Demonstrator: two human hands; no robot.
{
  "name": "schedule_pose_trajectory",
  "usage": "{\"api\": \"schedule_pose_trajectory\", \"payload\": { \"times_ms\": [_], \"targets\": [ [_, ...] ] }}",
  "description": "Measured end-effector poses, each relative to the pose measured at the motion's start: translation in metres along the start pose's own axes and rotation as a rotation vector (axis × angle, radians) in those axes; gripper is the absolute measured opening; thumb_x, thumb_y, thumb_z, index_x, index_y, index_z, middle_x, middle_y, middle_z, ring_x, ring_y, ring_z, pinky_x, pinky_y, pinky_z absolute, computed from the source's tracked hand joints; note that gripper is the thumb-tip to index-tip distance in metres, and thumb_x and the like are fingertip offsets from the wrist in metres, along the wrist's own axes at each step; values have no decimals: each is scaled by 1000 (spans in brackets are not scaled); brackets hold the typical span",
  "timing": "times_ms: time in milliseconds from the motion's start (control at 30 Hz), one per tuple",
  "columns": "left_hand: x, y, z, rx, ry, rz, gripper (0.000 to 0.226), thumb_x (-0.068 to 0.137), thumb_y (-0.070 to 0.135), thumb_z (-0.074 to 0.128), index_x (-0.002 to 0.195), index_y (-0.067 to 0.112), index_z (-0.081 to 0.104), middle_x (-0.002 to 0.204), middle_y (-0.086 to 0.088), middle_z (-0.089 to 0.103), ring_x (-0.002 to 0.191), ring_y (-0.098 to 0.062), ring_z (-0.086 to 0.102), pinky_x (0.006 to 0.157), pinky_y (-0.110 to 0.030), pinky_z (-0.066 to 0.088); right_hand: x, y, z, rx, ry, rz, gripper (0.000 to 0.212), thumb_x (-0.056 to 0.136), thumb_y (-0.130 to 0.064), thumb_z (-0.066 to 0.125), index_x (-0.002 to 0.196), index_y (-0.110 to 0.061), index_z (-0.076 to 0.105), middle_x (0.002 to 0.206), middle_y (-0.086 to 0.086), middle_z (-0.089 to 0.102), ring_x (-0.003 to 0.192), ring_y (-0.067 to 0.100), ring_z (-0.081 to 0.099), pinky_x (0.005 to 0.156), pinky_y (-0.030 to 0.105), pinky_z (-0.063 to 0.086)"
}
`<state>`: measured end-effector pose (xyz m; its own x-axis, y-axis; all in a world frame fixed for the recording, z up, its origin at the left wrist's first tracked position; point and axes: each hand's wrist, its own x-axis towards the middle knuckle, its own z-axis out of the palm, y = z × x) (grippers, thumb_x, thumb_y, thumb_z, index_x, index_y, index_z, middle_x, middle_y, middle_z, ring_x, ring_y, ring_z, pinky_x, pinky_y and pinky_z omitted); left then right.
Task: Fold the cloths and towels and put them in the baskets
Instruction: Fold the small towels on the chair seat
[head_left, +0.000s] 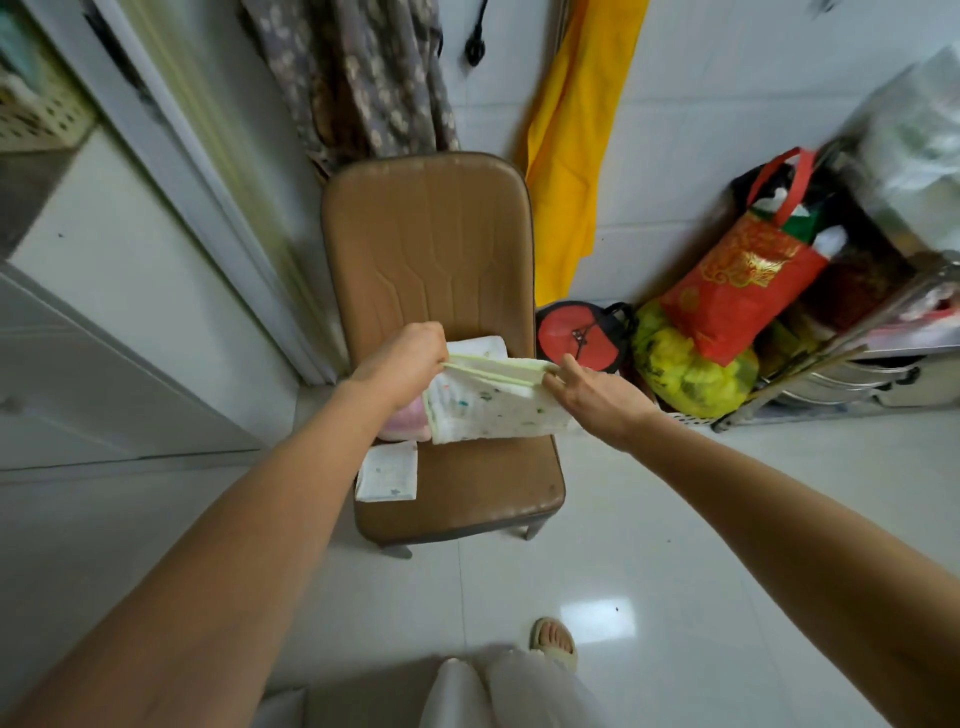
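Observation:
A white cloth with coloured specks and a green hem (493, 410) hangs doubled over above the brown chair seat (488, 483). My left hand (402, 364) pinches its upper left corners and my right hand (592, 397) pinches the upper right ones, stretching the top edge between them. Under it on the seat lie a pink towel (405, 423), a white folded cloth (478, 345) at the back, and a small folded white cloth (389, 473) at the seat's left front. A cream perforated basket (41, 111) stands at the far left on a counter.
The chair stands against a tiled wall with a patterned garment (358, 78) and a yellow cloth (571, 140) hanging behind it. A red bag (737, 291), a yellow-green bag (691, 369) and a metal rack (857, 358) crowd the right. My foot in a sandal (553, 642) is on the white floor.

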<state>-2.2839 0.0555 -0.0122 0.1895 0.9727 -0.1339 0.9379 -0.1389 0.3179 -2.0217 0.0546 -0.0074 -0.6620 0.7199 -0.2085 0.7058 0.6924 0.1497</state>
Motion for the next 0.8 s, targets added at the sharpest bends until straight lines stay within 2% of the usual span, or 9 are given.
{"api": "schedule_pose_trajectory", "payload": {
  "times_ms": [133,200,333,433,500,567,667,733,800],
  "targets": [
    [-4,22,-38,55,26,24,10,89,14,60,86,8,66,98,-10,59,89,-31,60,81,-41,49,-7,10,-29,-28,-37,-5,29,92,3,36,119,-3,44,121,17,38,96,32,55,60,39,39],
    [-6,32,-55,85,47,19,10,89,13,60,83,8,66,98,-12,59,91,-32,60,82,-42,49,-9,18,-37,-45,30,-13,27,92,1,37,117,-3,45,118,18,40,94,33,55,61,41,43],
    [-6,45,-78,169,45,21,17,89,11,59,80,3,71,96,-14,61,90,-33,61,82,-42,50,-11,38,-43,-80,164,-41,32,87,2,43,118,-2,47,115,19,45,86,35,58,51,37,38],
    [-4,55,-92,213,54,30,17,89,12,59,79,6,72,96,-13,63,90,-32,62,83,-41,50,-13,51,-55,-109,234,-63,26,76,0,63,101,-3,54,96,19,54,62,35,60,37,34,40],
    [-5,61,-100,229,57,33,17,89,12,58,83,6,73,97,-11,62,90,-31,62,83,-41,50,-12,61,-59,-110,311,-94,34,64,-5,75,91,-5,53,77,16,53,42,30,52,31,25,27],
    [-5,64,-106,233,75,46,16,89,11,59,86,7,74,95,-11,63,90,-31,62,83,-41,50,-11,69,-66,-112,360,-136,39,64,-8,76,90,-8,48,68,14,50,36,29,46,31,24,21],
    [-9,66,-115,240,78,57,17,89,10,59,95,11,75,97,-10,63,92,-30,62,84,-41,50,-5,78,-77,-110,359,-154,24,76,-10,71,93,-7,54,71,13,55,47,29,53,37,29,32],
    [-13,66,-121,243,92,69,17,88,8,59,94,10,75,95,-9,63,90,-30,62,81,-41,50,-2,79,-85,-97,379,-135,17,75,-8,72,86,-7,58,67,10,58,55,30,55,43,29,31],
    [-19,66,-126,248,119,80,15,87,9,61,90,10,75,93,-9,62,89,-30,62,79,-42,50,3,78,-95,22,385,-28,5,84,-10,63,87,-7,60,75,10,63,69,31,58,49,30,33]
  ]
}}
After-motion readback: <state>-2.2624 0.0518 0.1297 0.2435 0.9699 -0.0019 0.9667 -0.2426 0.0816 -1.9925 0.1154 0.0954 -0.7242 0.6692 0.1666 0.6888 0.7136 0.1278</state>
